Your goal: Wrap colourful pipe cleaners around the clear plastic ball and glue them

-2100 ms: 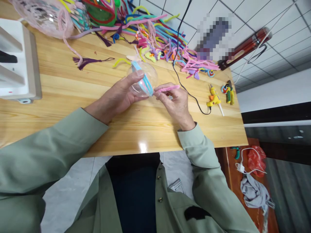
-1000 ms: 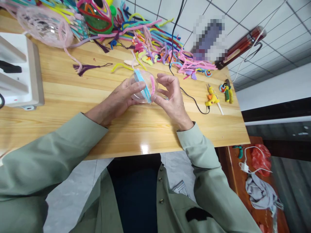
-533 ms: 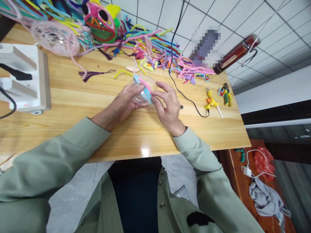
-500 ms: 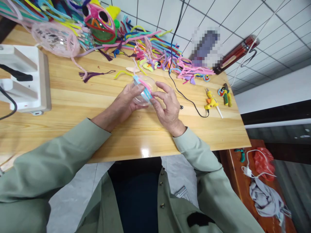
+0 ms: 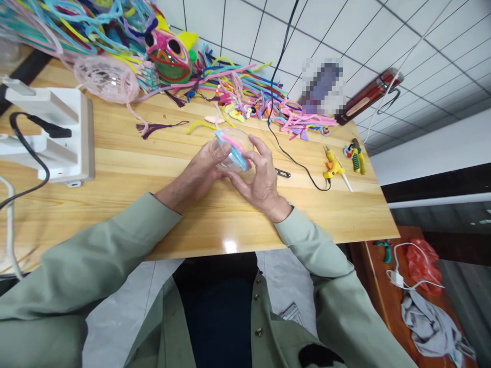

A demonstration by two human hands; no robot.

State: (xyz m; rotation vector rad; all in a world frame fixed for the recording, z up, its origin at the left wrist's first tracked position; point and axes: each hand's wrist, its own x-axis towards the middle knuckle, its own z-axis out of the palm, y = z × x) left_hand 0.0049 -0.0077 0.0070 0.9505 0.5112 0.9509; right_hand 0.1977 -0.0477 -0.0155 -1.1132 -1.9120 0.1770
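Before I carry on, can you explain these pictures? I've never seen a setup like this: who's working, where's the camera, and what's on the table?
There's no machine: these are a person's bare hands, seen by one head-worn camera looking forward and down. The left hand holds a clear round shell crossed by a light-blue band, with a pink strip alongside. The right hand has its fingers at the shell's edge; how firmly, I can't tell. On the table, colourful fuzzy stems lie toward the wall, a yellow glue gun and pliers to the right, and a white power block to the left.
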